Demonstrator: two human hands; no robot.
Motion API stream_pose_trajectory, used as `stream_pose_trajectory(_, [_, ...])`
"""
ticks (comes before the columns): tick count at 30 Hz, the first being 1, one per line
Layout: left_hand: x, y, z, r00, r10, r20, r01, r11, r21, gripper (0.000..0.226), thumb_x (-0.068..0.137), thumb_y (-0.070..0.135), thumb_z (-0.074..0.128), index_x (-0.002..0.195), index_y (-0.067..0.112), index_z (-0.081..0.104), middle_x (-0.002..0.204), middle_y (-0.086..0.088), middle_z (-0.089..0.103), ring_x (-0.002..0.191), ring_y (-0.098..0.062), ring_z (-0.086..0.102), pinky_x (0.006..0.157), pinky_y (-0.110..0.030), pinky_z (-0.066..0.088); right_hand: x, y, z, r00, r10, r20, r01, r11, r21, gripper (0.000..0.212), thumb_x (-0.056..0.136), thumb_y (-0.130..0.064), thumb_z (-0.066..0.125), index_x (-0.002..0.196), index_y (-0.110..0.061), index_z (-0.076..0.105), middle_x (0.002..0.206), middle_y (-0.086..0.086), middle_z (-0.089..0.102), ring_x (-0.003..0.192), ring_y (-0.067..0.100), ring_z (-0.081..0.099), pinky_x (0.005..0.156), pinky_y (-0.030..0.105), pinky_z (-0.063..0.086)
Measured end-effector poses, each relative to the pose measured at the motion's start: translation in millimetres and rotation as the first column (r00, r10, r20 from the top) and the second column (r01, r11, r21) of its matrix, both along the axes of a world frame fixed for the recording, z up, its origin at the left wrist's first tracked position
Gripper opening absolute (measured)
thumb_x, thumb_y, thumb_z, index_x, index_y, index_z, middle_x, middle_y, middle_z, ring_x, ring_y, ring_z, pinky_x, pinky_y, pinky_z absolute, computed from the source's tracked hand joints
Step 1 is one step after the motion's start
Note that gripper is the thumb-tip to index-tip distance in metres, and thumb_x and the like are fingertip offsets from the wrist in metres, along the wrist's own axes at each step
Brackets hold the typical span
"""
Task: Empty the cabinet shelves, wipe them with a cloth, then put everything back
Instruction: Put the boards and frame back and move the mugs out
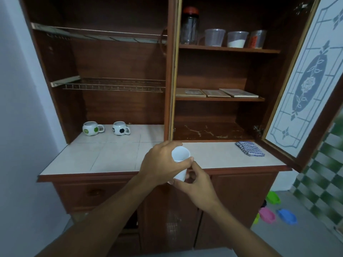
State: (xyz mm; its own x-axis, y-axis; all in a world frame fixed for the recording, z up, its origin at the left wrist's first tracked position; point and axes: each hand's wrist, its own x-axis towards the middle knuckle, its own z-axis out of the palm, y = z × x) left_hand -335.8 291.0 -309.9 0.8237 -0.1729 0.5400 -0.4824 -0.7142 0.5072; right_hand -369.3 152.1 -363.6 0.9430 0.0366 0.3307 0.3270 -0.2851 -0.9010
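At the left side of the cabinet [118,58], I note two wire racks fixed one above the other, the upper rack [100,35] and the lower rack [113,84]. Below them, at the back of the tiled counter [104,156], two round mugs stand upright and apart. The green-patterned mug [91,128] is on the left and the football mug [120,128] on the right, both handles pointing right.

Near the middle, before the counter's front edge, the white cup [181,156] is held in the air, its mouth tilted toward the cabinet. The left hand [160,163] wraps it from the left, fingers curled round the far side and thumb across the near side. The right hand [197,180] meets it from below, fingers curled at its base.

In the right section, the top shelf carries a red-lidded jar [189,26] and three clear plastic tubs [237,39] in a row; the middle one holds white powder. The middle shelf bears three flat boards [215,93] side by side. The bottom shelf [209,131] shows pale scuff marks. Just in front of it, on the counter's right end, lies the folded striped cloth [249,148].

At far right the glass door [304,86], rose-patterned, stands open. I see coloured items [267,215] on the floor, too blurred to name.
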Motion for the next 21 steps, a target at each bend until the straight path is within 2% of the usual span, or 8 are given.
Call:
stream_pose_trajectory(4, [6.8, 50.4, 9.0, 1.0, -0.001, -0.025, 0.001, 1.0, -0.007, 0.054, 0.068, 0.067, 0.057, 0.109, 0.033, 0.065, 0.106, 0.013, 0.066, 0.096, -0.01, 0.059, 0.082, -0.032, 0.051, 10.0, 51.6, 4.5, 1.0, -0.005, 0.016, 0.004, 1.0, 0.015, 0.049, 0.069, -0.032, 0.087, 0.108, -0.041, 0.057, 0.095, -0.014, 0.069, 0.082, 0.01, 0.065, 0.07, 0.022, 0.054])
stream_pose_trajectory(8, [17.9, 105.3, 11.9, 0.999, -0.021, -0.036, 0.021, 1.0, 0.003, 0.056, 0.07, 0.063, 0.061, 0.115, 0.03, 0.064, 0.112, 0.012, 0.065, 0.102, -0.012, 0.059, 0.087, -0.036, 0.051, 22.3, 106.3, 1.7, 1.0, -0.009, 0.015, 0.009, 1.0, 0.03, 0.058, 0.067, -0.035, 0.087, 0.117, -0.036, 0.058, 0.101, -0.012, 0.069, 0.086, 0.013, 0.065, 0.075, 0.029, 0.057])
stream_pose_trajectory(12, [30.1, 143.6, 11.1, 0.998, -0.044, -0.052, 0.045, 0.999, 0.025, 0.057, 0.068, 0.066, 0.058, 0.113, 0.032, 0.063, 0.107, 0.012, 0.065, 0.099, -0.012, 0.06, 0.085, -0.038, 0.052, 30.0, 144.3, 0.3, 0.999, -0.033, 0.006, 0.032, 0.999, 0.037, 0.059, 0.067, -0.035, 0.088, 0.118, -0.036, 0.058, 0.095, -0.013, 0.069, 0.073, 0.006, 0.059, 0.067, 0.023, 0.053])
stream_pose_trajectory(17, [53.4, 170.4, 10.6, 0.997, -0.023, -0.075, 0.024, 1.0, 0.007, 0.06, 0.065, 0.067, 0.058, 0.114, 0.033, 0.063, 0.105, 0.012, 0.065, 0.099, -0.012, 0.06, 0.084, -0.038, 0.053, 50.6, 172.0, 0.7, 0.999, -0.047, -0.015, 0.047, 0.999, 0.02, 0.062, 0.068, -0.037, 0.086, 0.122, -0.035, 0.056, 0.1, -0.012, 0.068, 0.078, 0.004, 0.061, 0.066, 0.018, 0.051])
stream_pose_trajectory(21, [77.8, 181.1, 5.9, 0.995, -0.035, -0.092, 0.035, 0.999, 0.0, 0.06, 0.067, 0.066, 0.06, 0.116, 0.032, 0.062, 0.107, 0.011, 0.064, 0.1, -0.012, 0.06, 0.086, -0.037, 0.052, 75.2, 180.4, -1.6, 0.999, -0.045, -0.022, 0.045, 0.999, 0.004, 0.058, 0.069, -0.034, 0.085, 0.119, -0.037, 0.056, 0.1, -0.015, 0.066, 0.08, 0.006, 0.061, 0.065, 0.022, 0.053])
